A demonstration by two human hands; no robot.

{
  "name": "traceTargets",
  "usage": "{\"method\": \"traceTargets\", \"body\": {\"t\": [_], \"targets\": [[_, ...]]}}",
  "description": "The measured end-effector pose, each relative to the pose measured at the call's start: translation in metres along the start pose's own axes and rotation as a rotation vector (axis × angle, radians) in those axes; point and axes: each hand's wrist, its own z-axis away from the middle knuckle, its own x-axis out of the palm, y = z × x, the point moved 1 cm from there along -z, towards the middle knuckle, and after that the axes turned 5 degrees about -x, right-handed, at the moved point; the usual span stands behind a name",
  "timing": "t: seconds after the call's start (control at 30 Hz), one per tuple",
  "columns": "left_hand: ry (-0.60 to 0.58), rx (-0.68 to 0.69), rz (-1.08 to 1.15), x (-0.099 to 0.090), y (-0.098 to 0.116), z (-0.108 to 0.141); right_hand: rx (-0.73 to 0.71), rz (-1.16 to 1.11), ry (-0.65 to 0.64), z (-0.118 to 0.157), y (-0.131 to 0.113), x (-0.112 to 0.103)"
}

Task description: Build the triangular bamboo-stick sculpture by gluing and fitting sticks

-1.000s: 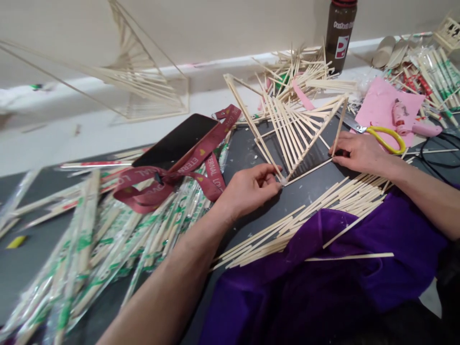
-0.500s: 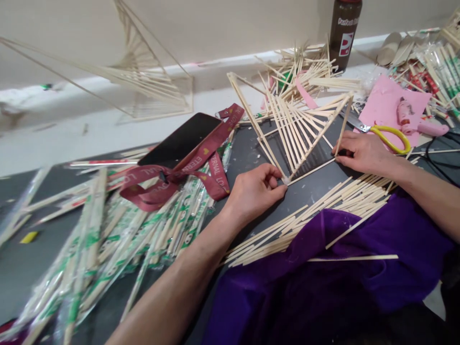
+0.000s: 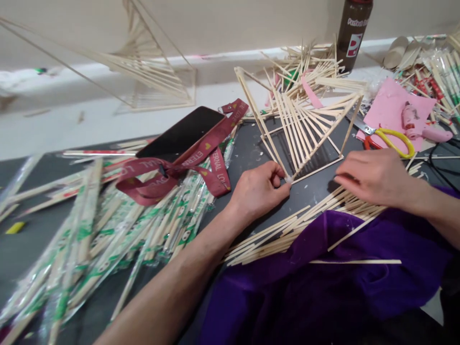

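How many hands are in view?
2: the left hand at the near corner of the stick frame, the right hand beside its right corner. No others seem hidden.

Stick frames [image 3: 287, 125] [image 3: 154, 76] total 2 pcs. Bottle [image 3: 354, 38], phone [image 3: 183, 132], lanyard [image 3: 201, 148], pink glue gun [image 3: 409, 117], pink sheet [image 3: 384, 105] & yellow-hdl. scissors [image 3: 384, 132]: qty. 1 ea. Hands [image 3: 259, 189] [image 3: 375, 175] total 2. Loose sticks [image 3: 268, 247] overlap; exact no. unclear.

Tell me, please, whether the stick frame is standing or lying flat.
Standing: the stick frame has base sticks on the dark table and a post rising at its right.
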Motion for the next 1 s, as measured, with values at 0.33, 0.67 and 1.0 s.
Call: {"method": "traceTargets", "body": {"t": [0.33, 0.67, 1.0], "targets": [[0.022, 0.046, -0.036, 0.002, 0.001, -0.001, -0.25, 0.146, 0.013, -0.034, -0.033, 0.043], [0.078, 0.059, -0.108, 0.008, 0.002, -0.001, -0.249, 0.186, 0.145, -0.037, -0.034, 0.048], [0.096, 0.062, -0.16, 0.01, 0.002, 0.0, -0.253, 0.158, 0.179, -0.035, -0.032, 0.049]]}}
